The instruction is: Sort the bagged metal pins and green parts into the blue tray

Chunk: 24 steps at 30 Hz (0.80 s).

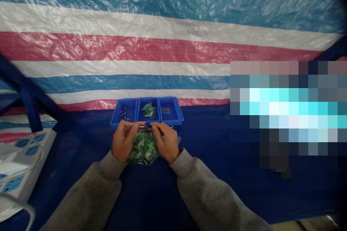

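Note:
My left hand (124, 143) and my right hand (167, 143) meet over a heap of small green plastic bags (142, 148) on the dark blue table. Both hands have their fingers curled and pinched together at the top of the heap, around a small item too tiny to name. Small dark metal pieces (146, 128) lie just beyond my fingertips. Grey sleeves cover both forearms.
Three small blue bins stand behind the heap: the left bin (124, 111) holds metal pieces, the middle bin (148, 110) green bags, the right bin (170, 112) little. A white power strip (20, 158) lies at the left. A striped tarp (162, 43) hangs behind. A blurred patch covers the right.

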Each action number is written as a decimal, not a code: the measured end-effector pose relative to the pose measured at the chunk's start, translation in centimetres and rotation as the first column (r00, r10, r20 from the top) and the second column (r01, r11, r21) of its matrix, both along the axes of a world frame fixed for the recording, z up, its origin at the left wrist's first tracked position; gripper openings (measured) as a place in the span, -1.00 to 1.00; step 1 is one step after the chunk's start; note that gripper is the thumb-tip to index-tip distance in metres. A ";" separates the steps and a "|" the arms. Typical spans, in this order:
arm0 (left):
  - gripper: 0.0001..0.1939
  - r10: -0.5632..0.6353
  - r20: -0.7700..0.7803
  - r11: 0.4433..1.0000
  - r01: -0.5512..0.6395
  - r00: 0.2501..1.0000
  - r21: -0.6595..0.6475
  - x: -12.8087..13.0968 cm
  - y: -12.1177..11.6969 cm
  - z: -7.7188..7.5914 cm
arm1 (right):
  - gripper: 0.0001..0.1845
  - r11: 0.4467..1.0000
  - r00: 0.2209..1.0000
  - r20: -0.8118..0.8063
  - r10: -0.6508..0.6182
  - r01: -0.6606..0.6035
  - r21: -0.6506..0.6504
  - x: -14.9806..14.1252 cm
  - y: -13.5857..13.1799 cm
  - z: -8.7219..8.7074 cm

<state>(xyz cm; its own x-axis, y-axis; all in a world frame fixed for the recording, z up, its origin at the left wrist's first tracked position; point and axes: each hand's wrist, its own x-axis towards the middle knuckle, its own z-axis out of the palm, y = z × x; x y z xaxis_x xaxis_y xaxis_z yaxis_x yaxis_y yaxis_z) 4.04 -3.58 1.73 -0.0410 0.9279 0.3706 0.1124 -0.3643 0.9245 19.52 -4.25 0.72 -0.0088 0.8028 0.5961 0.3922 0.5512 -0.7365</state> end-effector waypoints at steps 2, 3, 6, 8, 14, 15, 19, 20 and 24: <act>-0.83 0.003 -0.029 1.000 -0.003 1.000 0.006 -0.1 -0.1 0.0 | -0.74 1.000 1.000 -0.003 -0.021 0.021 0.003 0.1 0.0 0.1; -0.84 0.008 -0.075 1.000 -0.006 0.997 0.026 -0.2 -0.2 -0.1 | -0.74 1.000 1.000 -0.004 -0.028 0.028 0.005 0.2 0.0 0.1; -0.82 0.086 -0.308 0.990 -0.045 0.947 0.137 -0.7 -0.3 -0.3 | -0.75 0.999 0.999 -0.002 -0.032 0.032 0.019 0.2 0.0 0.1; -0.76 0.152 -0.445 0.976 -0.063 0.882 0.209 -0.9 -0.2 -0.4 | -0.75 0.999 0.999 0.000 -0.034 0.034 0.031 0.2 0.1 0.0; -0.71 0.179 -0.567 0.950 0.008 0.804 0.311 -1.1 0.2 -0.2 | -0.75 0.998 0.999 0.006 -0.042 0.042 0.051 0.1 0.4 0.2; -0.72 0.186 -0.556 0.950 -0.003 0.810 0.313 -1.1 0.3 -0.2 | -0.75 0.998 0.999 0.015 -0.035 0.035 0.053 0.2 0.5 0.2; -0.73 0.202 -0.427 0.956 -0.082 0.881 0.283 -1.1 0.7 -0.7 | -0.77 0.997 0.995 0.093 0.021 -0.027 0.070 0.1 1.0 0.2; -0.73 0.191 -0.405 0.958 -0.079 0.894 0.276 -1.1 0.8 -0.8 | -0.77 0.996 0.992 0.124 0.035 -0.045 0.077 0.1 1.1 0.2; -0.74 0.148 -0.379 0.968 -0.056 0.913 0.243 -1.1 1.0 -1.0 | -0.79 0.991 0.973 0.225 0.052 -0.078 0.108 0.0 1.3 0.1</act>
